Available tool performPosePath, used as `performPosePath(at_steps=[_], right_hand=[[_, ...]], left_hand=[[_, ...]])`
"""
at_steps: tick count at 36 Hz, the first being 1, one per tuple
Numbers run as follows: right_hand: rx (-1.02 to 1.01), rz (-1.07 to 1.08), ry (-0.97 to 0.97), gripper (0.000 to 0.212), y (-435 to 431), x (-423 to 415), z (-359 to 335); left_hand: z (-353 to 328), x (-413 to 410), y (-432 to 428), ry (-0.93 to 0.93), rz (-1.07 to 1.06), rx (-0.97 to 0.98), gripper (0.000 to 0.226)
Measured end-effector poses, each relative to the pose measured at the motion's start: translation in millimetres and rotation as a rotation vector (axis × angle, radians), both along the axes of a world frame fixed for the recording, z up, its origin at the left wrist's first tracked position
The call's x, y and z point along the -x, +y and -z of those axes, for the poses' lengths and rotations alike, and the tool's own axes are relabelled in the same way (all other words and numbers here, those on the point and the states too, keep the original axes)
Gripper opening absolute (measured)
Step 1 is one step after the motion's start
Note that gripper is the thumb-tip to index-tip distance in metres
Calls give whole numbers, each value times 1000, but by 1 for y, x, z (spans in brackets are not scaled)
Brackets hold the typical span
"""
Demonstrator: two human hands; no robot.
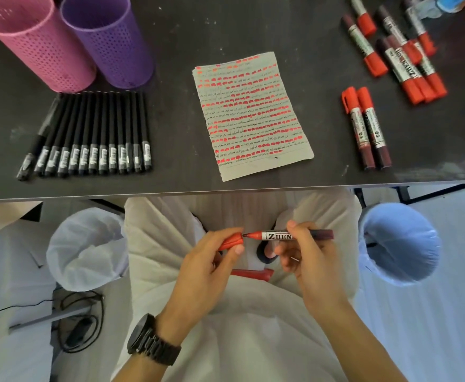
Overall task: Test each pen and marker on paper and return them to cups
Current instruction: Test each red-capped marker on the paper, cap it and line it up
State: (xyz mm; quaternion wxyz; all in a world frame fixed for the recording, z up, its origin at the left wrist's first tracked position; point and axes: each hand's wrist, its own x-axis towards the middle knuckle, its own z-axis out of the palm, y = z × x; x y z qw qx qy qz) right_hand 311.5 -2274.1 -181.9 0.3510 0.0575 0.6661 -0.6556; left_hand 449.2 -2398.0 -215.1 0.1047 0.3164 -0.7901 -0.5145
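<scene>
Below the dark table (170,175), right fingers (299,230) pinch the red marker (278,235); left fingers (220,233) grip its cap (230,241).

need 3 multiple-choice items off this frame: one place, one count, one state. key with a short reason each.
1. The black pens lie:
A) beside the pink cup and purple cup
B) inside a cup
C) on the floor

2. How many markers lie just right of the paper?
A) two
B) five
C) none

3. The held marker in the right hand is:
A) capped
B) uncapped
C) on the table

Key:
1 A, the row lies just before both cups.
2 A, a pair lies there.
3 B, its tip is bare and the left hand holds the cap.
</scene>
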Motion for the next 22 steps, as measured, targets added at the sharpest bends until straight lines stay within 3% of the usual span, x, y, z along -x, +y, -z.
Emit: performPosePath(at_steps=[13, 18, 22], right_hand=[[-43, -349, -43, 43, 11, -1, 4], [-61, -589, 61, 39, 21, 12, 3], [-162, -800, 250, 31, 25, 19, -3]], left_hand=[[-8, -4, -9, -34, 204, 9, 24], [-13, -10, -14, -93, 302, 93, 28], [-19, -12, -18, -152, 391, 197, 27]])
